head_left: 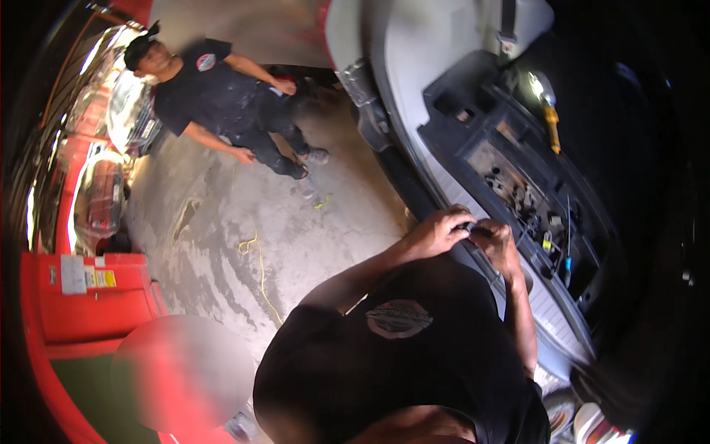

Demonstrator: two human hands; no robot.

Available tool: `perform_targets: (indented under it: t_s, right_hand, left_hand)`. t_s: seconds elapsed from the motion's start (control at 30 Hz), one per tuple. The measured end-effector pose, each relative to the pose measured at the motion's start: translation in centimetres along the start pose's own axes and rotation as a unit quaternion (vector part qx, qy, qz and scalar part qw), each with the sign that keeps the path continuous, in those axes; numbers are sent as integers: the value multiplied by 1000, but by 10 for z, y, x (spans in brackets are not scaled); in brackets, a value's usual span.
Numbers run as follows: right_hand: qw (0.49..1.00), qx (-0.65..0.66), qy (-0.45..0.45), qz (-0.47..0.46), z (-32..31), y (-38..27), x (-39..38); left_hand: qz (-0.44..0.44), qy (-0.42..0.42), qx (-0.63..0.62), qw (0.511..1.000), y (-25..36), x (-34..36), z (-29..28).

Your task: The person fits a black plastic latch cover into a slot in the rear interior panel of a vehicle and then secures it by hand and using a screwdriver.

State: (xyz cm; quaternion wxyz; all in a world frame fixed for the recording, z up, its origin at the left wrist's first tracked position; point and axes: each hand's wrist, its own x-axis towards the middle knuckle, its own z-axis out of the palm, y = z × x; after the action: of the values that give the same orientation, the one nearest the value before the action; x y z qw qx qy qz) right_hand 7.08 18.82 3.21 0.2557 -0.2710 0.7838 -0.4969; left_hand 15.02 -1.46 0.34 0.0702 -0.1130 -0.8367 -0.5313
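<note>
My left hand (pixel 442 229) and my right hand (pixel 494 243) meet over the long dark edge trim (pixel 408 189) of a vehicle's opening, fingers curled and pinching at something small and dark that I cannot make out. Beside them, inside the vehicle, a dark plastic compartment (pixel 462 129) holds several small loose parts (pixel 518 192) and tools. A yellow-handled work light (pixel 551 126) lies lit higher up. The pale ribbed sill (pixel 547 318) runs under my right forearm.
A co-worker (pixel 207 96) in dark clothes stands at the upper left. Red vehicle bodywork (pixel 89 311) lines the left side, with plastic-covered parts (pixel 103 192) behind. A thin yellow cord (pixel 262 274) lies on the concrete floor (pixel 200 237). A belt buckle (pixel 507 41) hangs at the top.
</note>
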Motion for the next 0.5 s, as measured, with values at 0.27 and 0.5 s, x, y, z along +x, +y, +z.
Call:
perform_targets:
  t_s: [0.27,0.5]
  right_hand:
    - [995,-53,80,36,-21,55,-13]
    - [957,68,243,141,-50,131,-37]
  left_hand:
    - [-161,-69,-95,980,3,-17,-8]
    - [-278,-316,-262,868,18,-24,-16]
